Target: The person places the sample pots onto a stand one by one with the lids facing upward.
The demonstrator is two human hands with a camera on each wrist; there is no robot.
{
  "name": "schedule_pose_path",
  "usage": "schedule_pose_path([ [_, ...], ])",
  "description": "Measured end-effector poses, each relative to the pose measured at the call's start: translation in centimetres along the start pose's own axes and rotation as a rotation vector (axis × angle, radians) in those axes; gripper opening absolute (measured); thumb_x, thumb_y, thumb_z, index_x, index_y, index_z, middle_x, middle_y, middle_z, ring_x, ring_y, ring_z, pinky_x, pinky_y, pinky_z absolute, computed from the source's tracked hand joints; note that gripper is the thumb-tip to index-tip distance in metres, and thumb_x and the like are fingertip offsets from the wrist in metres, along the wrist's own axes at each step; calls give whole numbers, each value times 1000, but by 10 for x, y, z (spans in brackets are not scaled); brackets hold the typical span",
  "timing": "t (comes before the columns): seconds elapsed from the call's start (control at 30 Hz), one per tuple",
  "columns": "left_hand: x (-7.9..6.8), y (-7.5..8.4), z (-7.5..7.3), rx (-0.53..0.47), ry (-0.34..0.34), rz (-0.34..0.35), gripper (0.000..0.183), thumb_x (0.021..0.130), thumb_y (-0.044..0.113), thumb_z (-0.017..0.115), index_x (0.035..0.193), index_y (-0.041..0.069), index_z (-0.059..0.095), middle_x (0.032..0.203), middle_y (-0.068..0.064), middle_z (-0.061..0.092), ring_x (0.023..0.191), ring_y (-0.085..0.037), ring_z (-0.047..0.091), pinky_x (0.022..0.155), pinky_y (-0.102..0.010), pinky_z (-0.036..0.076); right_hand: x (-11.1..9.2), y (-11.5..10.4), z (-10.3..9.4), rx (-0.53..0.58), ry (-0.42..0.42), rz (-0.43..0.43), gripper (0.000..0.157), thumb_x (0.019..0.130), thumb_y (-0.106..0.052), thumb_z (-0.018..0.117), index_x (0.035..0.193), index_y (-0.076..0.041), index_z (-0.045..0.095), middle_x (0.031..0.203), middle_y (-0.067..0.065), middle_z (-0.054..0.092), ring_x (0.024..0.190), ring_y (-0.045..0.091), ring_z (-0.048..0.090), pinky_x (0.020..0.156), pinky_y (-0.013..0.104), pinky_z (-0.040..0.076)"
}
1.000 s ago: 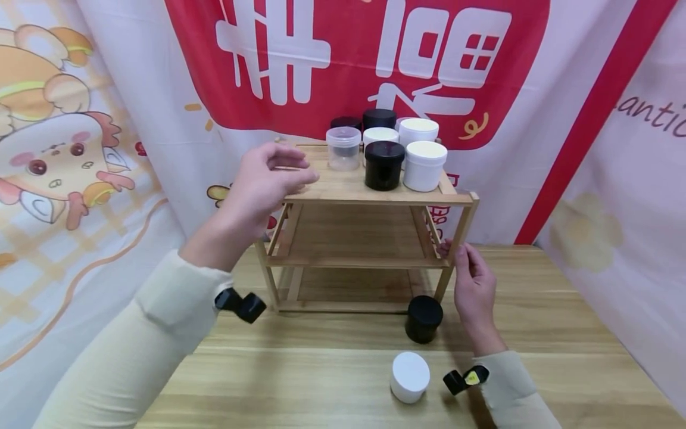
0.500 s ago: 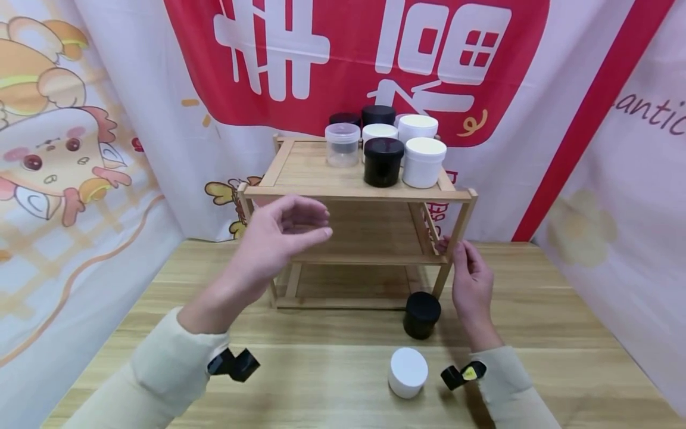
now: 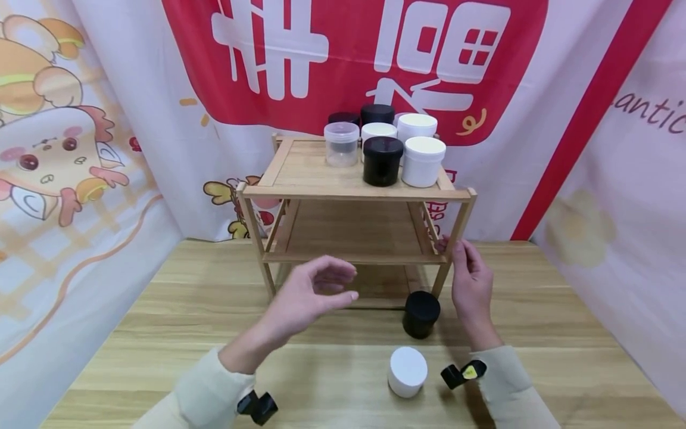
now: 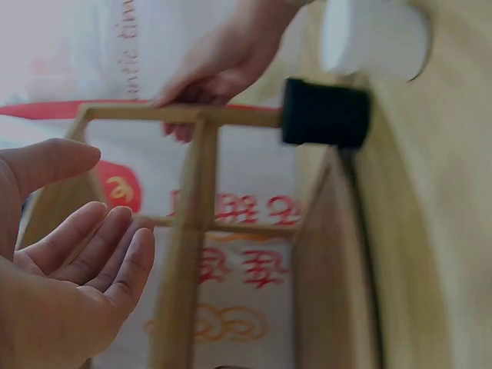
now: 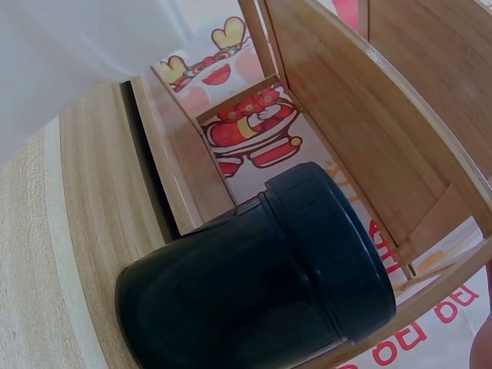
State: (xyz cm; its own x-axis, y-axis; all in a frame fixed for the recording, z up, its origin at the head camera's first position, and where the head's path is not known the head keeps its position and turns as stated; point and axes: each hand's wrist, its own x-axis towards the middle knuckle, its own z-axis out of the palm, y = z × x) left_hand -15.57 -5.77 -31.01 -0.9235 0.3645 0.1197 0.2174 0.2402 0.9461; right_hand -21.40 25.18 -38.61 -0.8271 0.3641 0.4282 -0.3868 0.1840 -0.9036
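Observation:
A wooden shelf rack (image 3: 359, 193) with several tiers stands on the table. My left hand (image 3: 316, 295) hovers in front of its lower tiers, fingers bent loosely and thumb apart, holding nothing. At the rack's front right post, my right hand (image 3: 473, 283) grips the wood; in the left wrist view the fingers of that right hand (image 4: 219, 73) reach round the post. Beside the post's foot a black lidded jar (image 3: 421, 314) stands on the table, and it looms large in the right wrist view. Nearer me is a white jar (image 3: 407, 372), upright and touched by neither hand.
On the rack's top board several jars are grouped to the right: a clear jar (image 3: 342, 144), a black jar (image 3: 383, 161) and a white jar (image 3: 423, 161) in front, others behind. A printed cloth (image 3: 364, 53) hangs behind the rack. Wood-grain table (image 3: 563, 333) extends to both sides.
My left hand has come down from beside the top board to in front of the lower tiers, moving rightward and nearer me. My right hand stays on the post. The jars have not moved.

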Motion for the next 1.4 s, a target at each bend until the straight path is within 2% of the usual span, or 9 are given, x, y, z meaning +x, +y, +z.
schedule_pose_path([
  [0.13, -5, -17, 19, -3, -61, -12, 42, 90, 17, 86, 129, 13, 71, 131, -7, 74, 119, -22, 70, 111, -50, 55, 2, -1, 0, 15, -3, -16, 46, 114, -41, 50, 135, -5, 71, 132, 6, 77, 117, 4, 73, 107, 16, 51],
  [0.33, -10, -35, 44, 2, -163, -30, 42, 90, 19, 87, 128, 15, 72, 130, -5, 74, 118, -21, 69, 109, -47, 55, 1, -1, -1, 4, -9, 1, 44, 115, -39, 50, 136, -6, 71, 127, -8, 78, 117, 3, 72, 107, 16, 51],
  [0.5, -14, -44, 61, -15, -230, -33, 47, 87, 18, 89, 131, 16, 71, 132, -4, 73, 122, -22, 68, 112, -52, 53, 0, -2, -1, -6, -12, 3, 45, 114, -41, 49, 137, -8, 71, 129, -7, 77, 118, 4, 72, 109, 17, 51],
  [0.63, -16, -51, 72, -16, -274, -29, 54, 84, 16, 91, 133, 16, 69, 135, -4, 72, 127, -28, 67, 114, -46, 52, 0, -2, -1, -12, -9, 8, 44, 114, -42, 49, 136, -10, 72, 132, -3, 77, 119, 4, 72, 110, 19, 51],
  [0.77, -18, -59, 80, -9, -295, -29, 59, 81, 14, 93, 134, 18, 68, 139, -7, 70, 127, -28, 67, 114, -42, 53, -1, -2, -2, -25, -13, 22, 43, 114, -44, 50, 136, -14, 72, 137, 4, 76, 120, 3, 71, 112, 21, 50],
  [0.87, -17, -63, 83, -28, -303, -34, 62, 79, 12, 94, 135, 17, 68, 141, -10, 69, 128, -26, 66, 115, -45, 53, -1, -3, -2, -26, -16, 23, 43, 114, -44, 49, 137, -15, 72, 137, 6, 75, 121, 3, 71, 113, 22, 50],
  [1.03, -16, -70, 88, -64, -324, -23, 66, 75, 4, 95, 135, 13, 67, 141, -14, 67, 131, -27, 65, 116, -41, 53, -1, -2, -2, -29, -18, 20, 44, 114, -45, 49, 137, -15, 71, 134, -3, 76, 122, 4, 70, 113, 21, 49],
  [1.23, -15, -76, 92, -64, -337, -26, 69, 74, 0, 94, 136, 11, 66, 136, -6, 71, 127, -15, 67, 115, -36, 53, 0, -1, -2, -37, -23, 13, 43, 114, -45, 49, 137, -17, 71, 134, -3, 76, 122, 4, 71, 117, 26, 50],
  [1.4, -14, -81, 94, -47, -343, -24, 71, 74, 1, 95, 138, 8, 65, 135, -2, 71, 125, -11, 67, 114, -34, 54, -1, -2, -2, -31, -22, 12, 43, 114, -44, 49, 137, -16, 71, 135, -2, 76, 122, 4, 70, 114, 22, 50],
])
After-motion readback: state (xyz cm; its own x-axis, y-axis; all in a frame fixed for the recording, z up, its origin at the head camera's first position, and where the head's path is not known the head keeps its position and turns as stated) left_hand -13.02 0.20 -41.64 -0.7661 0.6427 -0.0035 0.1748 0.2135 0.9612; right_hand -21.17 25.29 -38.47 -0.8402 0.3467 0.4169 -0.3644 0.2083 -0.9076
